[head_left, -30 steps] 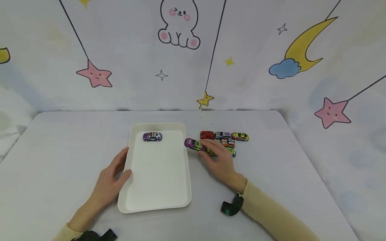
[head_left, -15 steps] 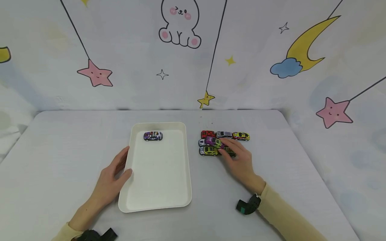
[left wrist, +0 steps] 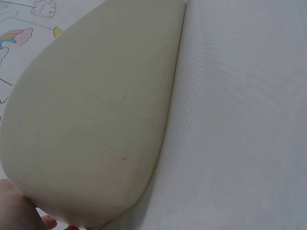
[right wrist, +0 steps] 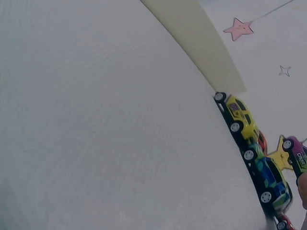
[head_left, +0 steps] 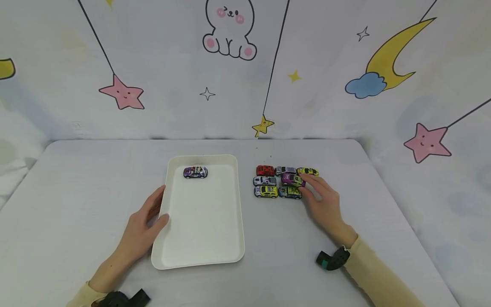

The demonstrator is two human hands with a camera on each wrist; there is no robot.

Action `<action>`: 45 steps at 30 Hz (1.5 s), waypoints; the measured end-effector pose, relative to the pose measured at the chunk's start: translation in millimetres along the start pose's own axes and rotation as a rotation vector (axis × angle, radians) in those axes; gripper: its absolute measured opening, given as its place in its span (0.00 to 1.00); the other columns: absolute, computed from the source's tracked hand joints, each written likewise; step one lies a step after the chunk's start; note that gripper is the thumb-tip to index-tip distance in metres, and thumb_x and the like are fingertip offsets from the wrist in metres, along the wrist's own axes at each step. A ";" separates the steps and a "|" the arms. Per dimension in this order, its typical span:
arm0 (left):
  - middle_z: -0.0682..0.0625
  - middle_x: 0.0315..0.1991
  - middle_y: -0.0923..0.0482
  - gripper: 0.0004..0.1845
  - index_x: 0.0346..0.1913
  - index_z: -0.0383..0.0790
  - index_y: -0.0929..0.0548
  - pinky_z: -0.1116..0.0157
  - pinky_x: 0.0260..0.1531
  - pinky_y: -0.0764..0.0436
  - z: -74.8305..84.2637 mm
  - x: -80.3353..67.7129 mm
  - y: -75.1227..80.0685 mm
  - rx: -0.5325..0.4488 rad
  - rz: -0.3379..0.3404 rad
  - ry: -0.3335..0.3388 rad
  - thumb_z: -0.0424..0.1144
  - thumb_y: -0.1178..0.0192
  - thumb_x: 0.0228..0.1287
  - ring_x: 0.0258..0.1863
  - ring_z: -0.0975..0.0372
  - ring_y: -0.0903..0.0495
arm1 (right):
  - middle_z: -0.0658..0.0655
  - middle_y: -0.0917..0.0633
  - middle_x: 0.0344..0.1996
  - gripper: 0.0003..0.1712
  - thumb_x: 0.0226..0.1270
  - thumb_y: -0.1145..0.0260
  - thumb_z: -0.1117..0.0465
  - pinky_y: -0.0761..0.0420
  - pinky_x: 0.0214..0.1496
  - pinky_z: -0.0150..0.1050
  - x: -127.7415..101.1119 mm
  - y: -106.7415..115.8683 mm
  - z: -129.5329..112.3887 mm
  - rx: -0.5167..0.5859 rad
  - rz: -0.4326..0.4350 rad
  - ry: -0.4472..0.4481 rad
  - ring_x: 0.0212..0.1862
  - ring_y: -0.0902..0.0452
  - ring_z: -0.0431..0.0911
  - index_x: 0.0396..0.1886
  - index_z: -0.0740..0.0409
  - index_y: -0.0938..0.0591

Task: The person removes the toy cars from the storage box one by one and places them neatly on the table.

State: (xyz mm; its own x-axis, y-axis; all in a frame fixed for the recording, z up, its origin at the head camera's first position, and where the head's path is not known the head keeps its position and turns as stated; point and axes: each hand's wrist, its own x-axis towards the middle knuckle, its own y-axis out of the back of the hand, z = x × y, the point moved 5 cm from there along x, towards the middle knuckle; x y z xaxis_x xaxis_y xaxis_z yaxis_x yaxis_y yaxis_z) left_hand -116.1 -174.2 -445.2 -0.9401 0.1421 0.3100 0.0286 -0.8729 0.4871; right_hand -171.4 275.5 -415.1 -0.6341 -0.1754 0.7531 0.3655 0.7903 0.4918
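My left hand (head_left: 139, 233) holds the left edge of a white tray (head_left: 199, 230), its thumb at the rim. Inside the tray, near its far end, stands a purple-and-white toy car (head_left: 195, 172). To the right of the tray, my right hand (head_left: 324, 204) pinches a purple-and-green toy car (head_left: 293, 180) between thumb and fingers. That car overlaps the cluster of toy cars in the head view; the right wrist view shows the same purple-and-green toy car (right wrist: 296, 154) raised above the tabletop.
The cluster includes a red car (head_left: 265, 170), a silver car (head_left: 264, 181), a yellow car (head_left: 266, 191) and a green-and-dark car (head_left: 290, 192), packed close together. Another yellow car (head_left: 308, 171) stands behind my right fingers. The table (head_left: 96, 170) meets a cartoon-printed backdrop.
My right hand has carried the purple-and-green car rightward, from beside the tray's right rim to over the right part of the cluster. The left hand and tray keep their place.
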 end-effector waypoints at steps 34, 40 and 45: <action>0.36 0.71 0.32 0.38 0.78 0.46 0.40 0.87 0.59 0.35 2.0 0.2 -0.1 0.008 0.001 0.004 0.27 0.41 0.67 0.63 0.83 0.34 | 0.62 0.13 0.46 0.22 0.53 0.28 0.81 0.30 0.56 0.16 -12.5 35.8 40.8 -0.152 -0.092 -0.192 0.49 0.17 0.57 0.48 0.66 0.14; 0.36 0.71 0.32 0.37 0.78 0.45 0.40 0.87 0.59 0.35 2.4 -0.5 0.0 0.004 0.000 0.005 0.26 0.41 0.67 0.63 0.84 0.34 | 0.63 0.15 0.47 0.21 0.52 0.29 0.82 0.34 0.58 0.14 -12.5 32.1 41.5 -0.175 -0.128 -0.176 0.50 0.19 0.58 0.48 0.68 0.15; 0.36 0.71 0.32 0.37 0.77 0.43 0.39 0.87 0.59 0.35 2.8 -0.5 0.2 0.007 0.002 0.006 0.26 0.41 0.67 0.62 0.84 0.34 | 0.63 0.15 0.47 0.21 0.53 0.29 0.81 0.35 0.59 0.14 -13.0 30.3 43.4 -0.183 -0.150 -0.186 0.51 0.19 0.58 0.48 0.69 0.15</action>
State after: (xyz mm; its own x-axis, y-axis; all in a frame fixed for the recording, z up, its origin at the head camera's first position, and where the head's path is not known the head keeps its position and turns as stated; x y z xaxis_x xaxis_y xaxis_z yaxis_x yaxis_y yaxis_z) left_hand -114.7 -173.2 -443.0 -0.9421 0.1374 0.3058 0.0328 -0.8699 0.4921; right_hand -181.6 327.2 -429.0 -0.7980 -0.1582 0.5815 0.3642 0.6421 0.6745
